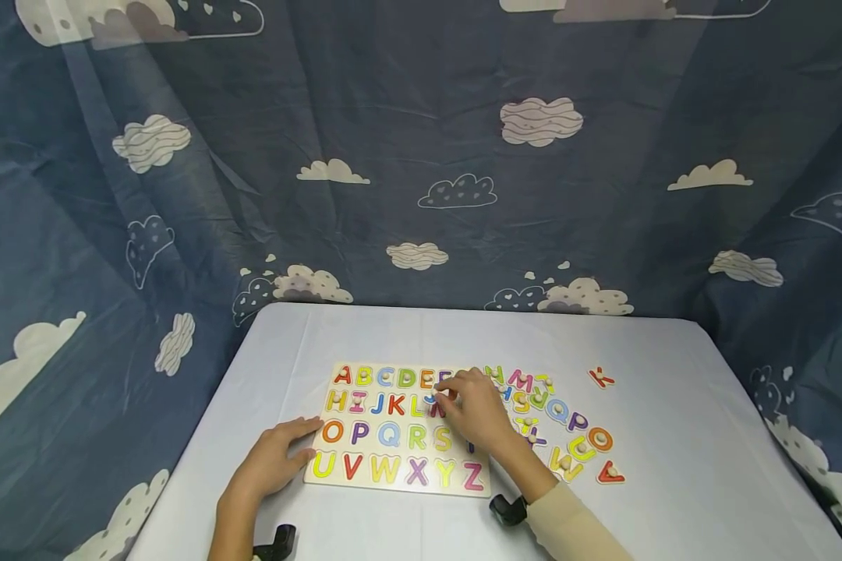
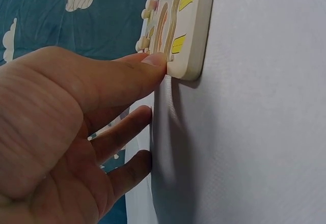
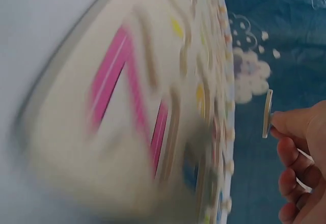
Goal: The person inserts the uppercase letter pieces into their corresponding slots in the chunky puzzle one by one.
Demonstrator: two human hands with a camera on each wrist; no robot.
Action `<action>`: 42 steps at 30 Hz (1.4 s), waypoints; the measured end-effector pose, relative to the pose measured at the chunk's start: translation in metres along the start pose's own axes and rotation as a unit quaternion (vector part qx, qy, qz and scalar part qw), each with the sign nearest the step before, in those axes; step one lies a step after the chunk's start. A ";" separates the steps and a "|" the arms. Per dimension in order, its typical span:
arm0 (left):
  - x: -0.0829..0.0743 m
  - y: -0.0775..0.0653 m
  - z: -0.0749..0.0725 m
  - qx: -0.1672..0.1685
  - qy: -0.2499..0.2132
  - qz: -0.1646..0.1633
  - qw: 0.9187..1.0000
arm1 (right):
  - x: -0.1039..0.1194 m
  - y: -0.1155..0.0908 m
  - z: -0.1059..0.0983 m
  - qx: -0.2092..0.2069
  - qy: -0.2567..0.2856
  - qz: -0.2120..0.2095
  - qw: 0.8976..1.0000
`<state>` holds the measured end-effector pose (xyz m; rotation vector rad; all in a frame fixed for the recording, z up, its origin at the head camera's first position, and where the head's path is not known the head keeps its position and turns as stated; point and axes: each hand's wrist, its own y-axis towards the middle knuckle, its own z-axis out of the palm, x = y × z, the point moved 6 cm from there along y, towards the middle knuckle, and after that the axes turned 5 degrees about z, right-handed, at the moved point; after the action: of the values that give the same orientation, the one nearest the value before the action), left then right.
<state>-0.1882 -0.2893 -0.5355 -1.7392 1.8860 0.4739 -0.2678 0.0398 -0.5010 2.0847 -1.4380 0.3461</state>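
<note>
A pale wooden alphabet puzzle board (image 1: 396, 482) lies on the white cloth, with knobbed letters in its upper left slots. Beside its left edge is my left hand (image 1: 272, 458), thumb and forefinger extended and touching the edge; in the left wrist view, the thumb (image 2: 154, 61) rests at the board's corner. My right hand (image 1: 479, 409) is over the right half of the board. Thumb and forefinger pinch a small letter piece (image 3: 267, 113), seen edge-on in the right wrist view, so which letter it is cannot be read. The other fingers curl below it.
Right of the board lie several loose knobbed letters, among them an orange O (image 1: 600, 439), a purple P (image 1: 578, 421), a blue Q (image 1: 557, 410) and a red V (image 1: 610, 472). A red K (image 1: 601, 378) lies apart, farther back. A dark cloud-print curtain (image 1: 421, 132) hangs behind the table.
</note>
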 end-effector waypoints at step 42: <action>0.002 0.002 0.000 -0.013 0.001 -0.008 1.000 | 0.056 0.029 0.087 0.055 0.000 -0.043 0.998</action>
<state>-0.1897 -0.2905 -0.5368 -1.7693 1.8741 0.4930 -0.2818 -0.0621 -0.5330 2.2261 -1.3525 0.3995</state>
